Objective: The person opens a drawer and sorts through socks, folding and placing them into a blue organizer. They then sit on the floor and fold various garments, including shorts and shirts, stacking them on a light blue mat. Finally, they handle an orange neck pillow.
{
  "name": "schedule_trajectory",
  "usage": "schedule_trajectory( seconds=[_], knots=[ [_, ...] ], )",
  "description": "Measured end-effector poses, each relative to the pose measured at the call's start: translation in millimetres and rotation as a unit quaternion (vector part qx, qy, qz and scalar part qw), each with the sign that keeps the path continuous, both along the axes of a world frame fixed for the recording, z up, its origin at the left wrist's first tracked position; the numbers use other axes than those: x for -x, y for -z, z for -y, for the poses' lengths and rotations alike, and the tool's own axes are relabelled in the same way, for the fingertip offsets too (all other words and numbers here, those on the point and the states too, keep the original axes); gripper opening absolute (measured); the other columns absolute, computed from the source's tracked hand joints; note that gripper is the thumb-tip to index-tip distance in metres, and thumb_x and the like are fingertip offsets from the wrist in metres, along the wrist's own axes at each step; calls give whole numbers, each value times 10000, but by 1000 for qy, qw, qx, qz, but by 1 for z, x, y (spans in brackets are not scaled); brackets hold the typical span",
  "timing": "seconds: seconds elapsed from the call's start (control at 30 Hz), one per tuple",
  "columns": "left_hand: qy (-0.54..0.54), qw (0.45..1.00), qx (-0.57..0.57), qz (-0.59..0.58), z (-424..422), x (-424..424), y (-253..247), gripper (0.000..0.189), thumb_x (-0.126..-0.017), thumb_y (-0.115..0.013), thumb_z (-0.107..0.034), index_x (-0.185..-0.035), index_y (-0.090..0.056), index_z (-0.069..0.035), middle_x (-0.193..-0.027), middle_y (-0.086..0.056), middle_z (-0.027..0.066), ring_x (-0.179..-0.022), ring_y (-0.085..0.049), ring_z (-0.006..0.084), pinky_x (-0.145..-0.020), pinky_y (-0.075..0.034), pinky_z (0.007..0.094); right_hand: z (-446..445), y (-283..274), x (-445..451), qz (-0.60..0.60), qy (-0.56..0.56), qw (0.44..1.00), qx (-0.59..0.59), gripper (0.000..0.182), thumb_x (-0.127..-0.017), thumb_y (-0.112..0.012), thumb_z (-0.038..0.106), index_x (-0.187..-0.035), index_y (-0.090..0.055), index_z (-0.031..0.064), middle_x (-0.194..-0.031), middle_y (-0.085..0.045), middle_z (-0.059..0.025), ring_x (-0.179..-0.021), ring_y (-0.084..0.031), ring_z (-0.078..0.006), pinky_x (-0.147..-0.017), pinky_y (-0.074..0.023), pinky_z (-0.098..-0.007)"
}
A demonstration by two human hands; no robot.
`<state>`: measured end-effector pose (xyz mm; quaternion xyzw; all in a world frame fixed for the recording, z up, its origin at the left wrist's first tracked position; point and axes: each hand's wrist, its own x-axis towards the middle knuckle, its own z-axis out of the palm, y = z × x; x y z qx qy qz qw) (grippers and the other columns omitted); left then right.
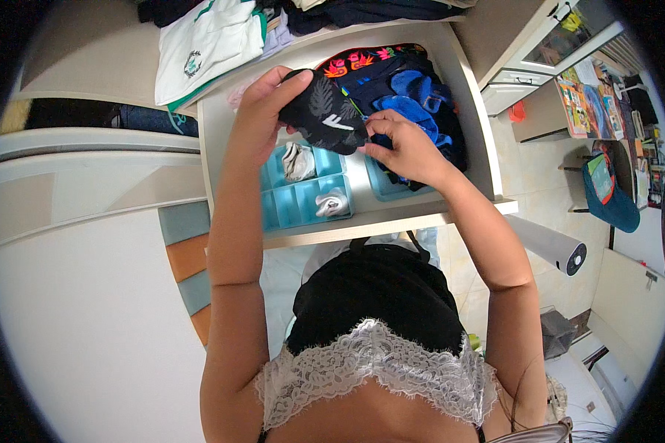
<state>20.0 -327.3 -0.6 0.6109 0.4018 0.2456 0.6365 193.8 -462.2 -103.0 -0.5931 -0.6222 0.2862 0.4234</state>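
Above the open drawer (366, 213), my left hand (260, 111) grips a folded black cloth piece (318, 119), which looks like a sock. Grey leaf shapes and a small white mark decorate it. My right hand (404, 147) pinches its right end between thumb and fingers. Below it in the drawer lies a light-blue divided organizer (271, 213). One of its compartments holds a rolled white sock (332, 204); another holds a grey-and-white sock (298, 162). The black piece and my left forearm hide part of the organizer.
Dark and blue clothes (415, 105) with a bright embroidered band fill a second light-blue bin (388, 191) at the drawer's right. A folded white shirt (210, 50) lies on the shelf beyond. To the right are a white cylindrical appliance (548, 246) and a chair (609, 191).
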Motion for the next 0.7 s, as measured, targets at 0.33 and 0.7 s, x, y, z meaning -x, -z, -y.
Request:
schedule_trajectory(
  seconds=[0.33, 0.7],
  knots=[
    [-63, 996, 12, 57, -21, 33, 1, 258, -933, -578, -329, -1076, -606, -116, -962, -631, -26, -844, -594, 68, -740, -458, 221, 4, -4, -12, -156, -70, 979, 107, 164, -903, -612, 91, -1023, -530, 14, -753, -529, -19, -728, -476, -81, -715, -424, -237],
    [-52, 996, -61, -35, -40, 40, 43, 264, -960, -524, -323, -1091, -618, -114, -914, -633, -42, -800, -564, 50, -690, -438, 208, 11, 1, -13, -59, -115, 980, 153, 202, -873, -635, 155, -1018, -592, 22, -749, -624, -116, -691, -598, -221, -649, -462, -326]
  ],
)
